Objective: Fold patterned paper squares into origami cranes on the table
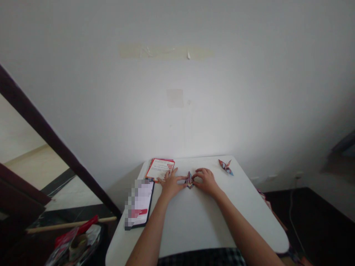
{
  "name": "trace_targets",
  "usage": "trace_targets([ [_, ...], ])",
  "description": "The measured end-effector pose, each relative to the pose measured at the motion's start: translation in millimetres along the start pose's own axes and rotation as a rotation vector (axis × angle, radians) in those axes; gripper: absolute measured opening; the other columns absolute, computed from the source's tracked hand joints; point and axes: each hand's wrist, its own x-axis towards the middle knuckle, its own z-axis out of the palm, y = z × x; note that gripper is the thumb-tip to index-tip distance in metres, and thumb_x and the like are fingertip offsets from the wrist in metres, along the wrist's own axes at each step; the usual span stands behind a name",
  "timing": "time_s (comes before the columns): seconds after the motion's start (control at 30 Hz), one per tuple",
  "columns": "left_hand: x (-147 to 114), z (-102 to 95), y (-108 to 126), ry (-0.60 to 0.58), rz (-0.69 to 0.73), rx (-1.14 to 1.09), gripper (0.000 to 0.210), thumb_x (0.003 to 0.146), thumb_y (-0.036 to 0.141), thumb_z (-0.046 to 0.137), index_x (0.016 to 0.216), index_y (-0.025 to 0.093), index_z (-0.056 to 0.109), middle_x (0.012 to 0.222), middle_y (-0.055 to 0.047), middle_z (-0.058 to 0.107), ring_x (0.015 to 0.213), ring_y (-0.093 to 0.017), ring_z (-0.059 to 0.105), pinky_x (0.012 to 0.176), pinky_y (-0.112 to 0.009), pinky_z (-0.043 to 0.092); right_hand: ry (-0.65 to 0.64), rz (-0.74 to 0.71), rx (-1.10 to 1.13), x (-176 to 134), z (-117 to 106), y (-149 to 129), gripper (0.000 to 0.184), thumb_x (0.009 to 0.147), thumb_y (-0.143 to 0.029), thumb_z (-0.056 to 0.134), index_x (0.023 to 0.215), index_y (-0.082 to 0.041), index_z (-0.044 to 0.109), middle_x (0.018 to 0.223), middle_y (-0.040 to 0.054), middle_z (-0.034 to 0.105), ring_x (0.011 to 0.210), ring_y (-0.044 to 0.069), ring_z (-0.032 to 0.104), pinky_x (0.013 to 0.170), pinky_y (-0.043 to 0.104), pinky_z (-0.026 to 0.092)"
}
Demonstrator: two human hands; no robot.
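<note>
A: Here we are at the counter, and the folded paper sits between both hands, a small patterned diamond!

B: How's the grip?

A: Narrow on both sides! Left hand has thumb and finger at the folded paper's left edge, right hand has its fingertips on the right edge. How hard they press, I can't tell.

B: And progress?

A: Partway, I'd judge. Creases are in, the diamond is formed. Look beyond the folded paper, to its right: a second folded shape lies with its points spread out. The one in hand shows no such spread, so some shaping seems left.

B: Any writing?

A: Left of the folded paper and slightly beyond, a stack of cards, printed lines and red labels on top, too small to read from here. Left and nearer the person, a phone, its screen lit, partly blocked out by pixels, a red patch low down. No brand I can make out on either!
</note>
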Motion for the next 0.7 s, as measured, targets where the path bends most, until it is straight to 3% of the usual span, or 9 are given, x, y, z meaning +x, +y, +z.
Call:
trace_targets([
  [0.2, -0.2, 1.5, 1.1, 0.014, 0.015, 0.007, 0.037, 0.074, 0.059, 0.068, 0.111, 0.056, 0.066, 0.155, 0.006, 0.037, 0.144, -0.043, 0.02, 0.1, -0.085, 0.003, 0.001, -0.036, -0.028, -2.8, -1.2, -2.7, 0.039, 0.083, -0.039, 0.067, 0.121, -0.044, 0.062, 0.139, -0.0022, 0.053, 0.13, 0.024, 0.04, 0.111, 0.047, 0.026],
  [0.4, -1.9, 5.3, 4.1, 0.11, 0.016, 0.037, 0.045, 0.076, 0.052, 0.07, 0.12, 0.052, 0.062, 0.153, 0.002, 0.041, 0.143, -0.04, 0.024, 0.102, -0.083, 0.007, -0.047, -0.116, -0.016, -4.4, -2.1, -3.2, 0.038, 0.084, -0.03, 0.064, 0.12, -0.043, 0.062, 0.149, -0.0071, 0.045, 0.14, 0.027, 0.027, 0.115, 0.057, 0.018],
  [0.53, -2.2, 8.7, 5.2, 0.194, 0.026, 0.053, 0.04, 0.078, 0.05, 0.069, 0.118, 0.048, 0.065, 0.149, 0.0, 0.047, 0.14, -0.038, 0.029, 0.102, -0.083, 0.01, -0.052, -0.147, -0.006, -5.6, -1.7, -3.3, 0.035, 0.087, -0.03, 0.061, 0.119, -0.042, 0.063, 0.142, -0.0055, 0.053, 0.142, 0.028, 0.025, 0.114, 0.063, 0.011],
  [0.7, -1.8, 10.4, 7.0, 0.242, 0.046, 0.026, 0.034, 0.079, 0.05, 0.068, 0.112, 0.046, 0.068, 0.146, 0.001, 0.05, 0.139, -0.037, 0.031, 0.104, -0.082, 0.011, 0.001, -0.112, -0.069, -7.6, 0.5, -6.3, 0.029, 0.089, -0.042, 0.06, 0.117, -0.043, 0.065, 0.13, -0.0011, 0.06, 0.135, 0.029, 0.034, 0.113, 0.066, 0.011],
])
